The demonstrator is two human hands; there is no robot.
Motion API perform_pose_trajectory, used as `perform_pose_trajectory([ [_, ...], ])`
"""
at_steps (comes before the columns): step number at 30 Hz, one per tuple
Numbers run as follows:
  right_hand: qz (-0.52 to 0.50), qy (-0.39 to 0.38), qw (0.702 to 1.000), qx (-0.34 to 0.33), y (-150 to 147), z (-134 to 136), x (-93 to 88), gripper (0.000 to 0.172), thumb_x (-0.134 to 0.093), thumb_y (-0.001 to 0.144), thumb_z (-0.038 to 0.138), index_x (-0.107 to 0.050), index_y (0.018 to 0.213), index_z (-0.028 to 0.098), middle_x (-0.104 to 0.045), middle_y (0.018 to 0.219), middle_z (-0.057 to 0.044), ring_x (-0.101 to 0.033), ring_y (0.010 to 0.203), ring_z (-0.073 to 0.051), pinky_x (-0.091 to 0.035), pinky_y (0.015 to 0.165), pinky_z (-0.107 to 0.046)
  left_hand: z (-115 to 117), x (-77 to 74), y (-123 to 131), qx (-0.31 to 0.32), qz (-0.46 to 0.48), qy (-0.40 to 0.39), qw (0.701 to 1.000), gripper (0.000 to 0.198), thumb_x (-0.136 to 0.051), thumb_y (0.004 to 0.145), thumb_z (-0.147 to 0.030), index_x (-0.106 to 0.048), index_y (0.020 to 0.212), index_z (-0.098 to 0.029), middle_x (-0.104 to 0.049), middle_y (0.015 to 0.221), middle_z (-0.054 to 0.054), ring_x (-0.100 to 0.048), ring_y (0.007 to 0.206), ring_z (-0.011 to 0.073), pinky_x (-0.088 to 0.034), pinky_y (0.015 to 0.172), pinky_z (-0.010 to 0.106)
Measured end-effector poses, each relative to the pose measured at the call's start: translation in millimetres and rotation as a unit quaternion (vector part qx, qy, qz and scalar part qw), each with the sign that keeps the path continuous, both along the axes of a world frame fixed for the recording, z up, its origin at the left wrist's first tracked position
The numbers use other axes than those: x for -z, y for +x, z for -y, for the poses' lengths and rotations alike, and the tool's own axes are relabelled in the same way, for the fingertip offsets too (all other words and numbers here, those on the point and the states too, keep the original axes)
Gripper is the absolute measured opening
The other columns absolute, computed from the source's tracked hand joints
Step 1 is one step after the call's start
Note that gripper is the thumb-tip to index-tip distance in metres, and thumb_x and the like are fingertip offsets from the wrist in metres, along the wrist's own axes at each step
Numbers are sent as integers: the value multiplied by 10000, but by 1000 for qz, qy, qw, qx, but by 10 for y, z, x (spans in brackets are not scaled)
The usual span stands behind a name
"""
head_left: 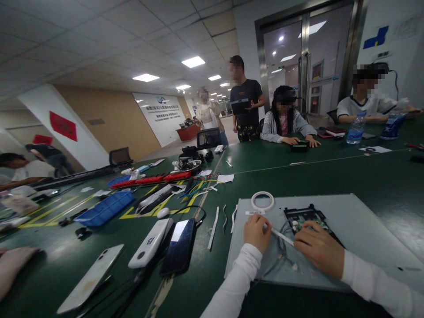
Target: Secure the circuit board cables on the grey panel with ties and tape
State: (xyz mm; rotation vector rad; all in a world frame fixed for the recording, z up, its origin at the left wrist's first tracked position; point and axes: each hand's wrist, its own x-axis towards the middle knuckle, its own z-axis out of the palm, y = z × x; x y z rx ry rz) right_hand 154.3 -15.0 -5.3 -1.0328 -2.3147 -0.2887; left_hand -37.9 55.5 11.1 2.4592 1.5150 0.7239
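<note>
White strip (282, 236) spans over grey panel (351, 216), left of circuit board (300, 216). Left hand (256, 233) pinches left end; right hand (318, 247) seemingly pinches right, contact blurred. Probably light, bendy; take it by the ends.

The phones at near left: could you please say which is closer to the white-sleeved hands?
The dark phone lies nearer the left hand; the white phone, camera side up, is farther left.
</note>
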Motion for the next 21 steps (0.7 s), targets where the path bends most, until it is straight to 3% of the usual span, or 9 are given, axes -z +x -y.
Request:
perform_pose_trajectory([
  [21, -18, 6, 999, -36, -67, 4, 33, 253, -338, 851, 105, -581, 871, 173, -588, 859, -46, -487, 845, -156, -275, 867, -402, -5, 27, 5, -46, -57, -9, 997, 177, -577, 703, -226, -504, 863, -212, -498, 943, 30, -423, 935, 207, -316, 743, 289],
])
